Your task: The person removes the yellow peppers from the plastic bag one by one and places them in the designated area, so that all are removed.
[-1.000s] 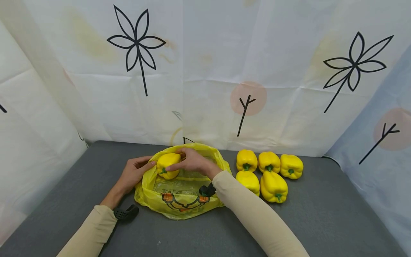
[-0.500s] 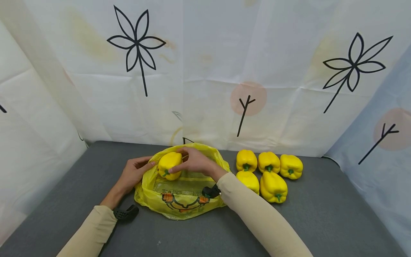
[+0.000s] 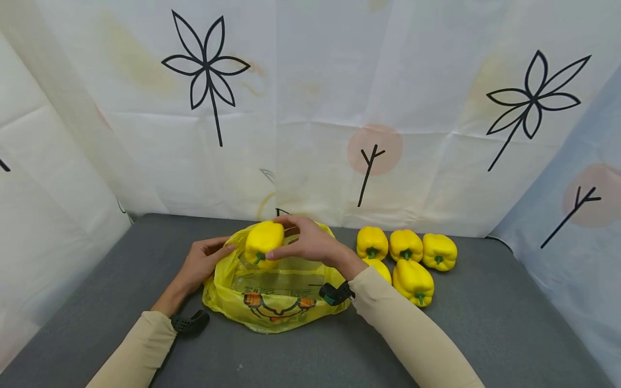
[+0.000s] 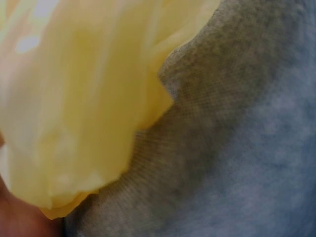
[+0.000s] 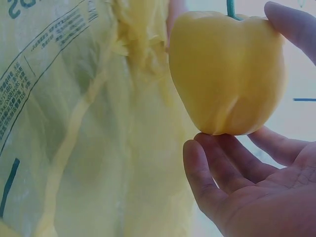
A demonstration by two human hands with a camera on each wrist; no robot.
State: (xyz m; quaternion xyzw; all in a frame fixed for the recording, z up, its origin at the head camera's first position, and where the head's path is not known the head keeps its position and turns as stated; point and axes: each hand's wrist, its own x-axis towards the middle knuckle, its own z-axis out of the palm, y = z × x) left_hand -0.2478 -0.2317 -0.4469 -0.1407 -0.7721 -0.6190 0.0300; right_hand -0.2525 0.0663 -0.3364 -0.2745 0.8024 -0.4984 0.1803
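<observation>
My right hand (image 3: 310,242) grips a yellow bell pepper (image 3: 264,241) between thumb and fingertips, over the open mouth of a yellow plastic bag (image 3: 286,318). In the right wrist view the pepper (image 5: 227,74) has its green stem upward in the picture, and the bag's printed inner wall (image 5: 98,138) is beside it. At the bag's left rim, my left hand (image 3: 199,264) pinches the plastic with the thumb on top; its other fingers are partly hidden. The left wrist view shows mostly draped bag film (image 4: 84,108) and a bit of skin.
Several more yellow bell peppers (image 3: 406,244) stand in two rows right of the bag, one partly behind my right forearm. All rest on a dark grey table (image 3: 271,361). A pale printed cloth (image 3: 310,178) hangs close behind the table.
My right hand has lifted the bell pepper up and to the right, from inside the bag's left part to above its rim. The left hand stays at the bag's edge.
</observation>
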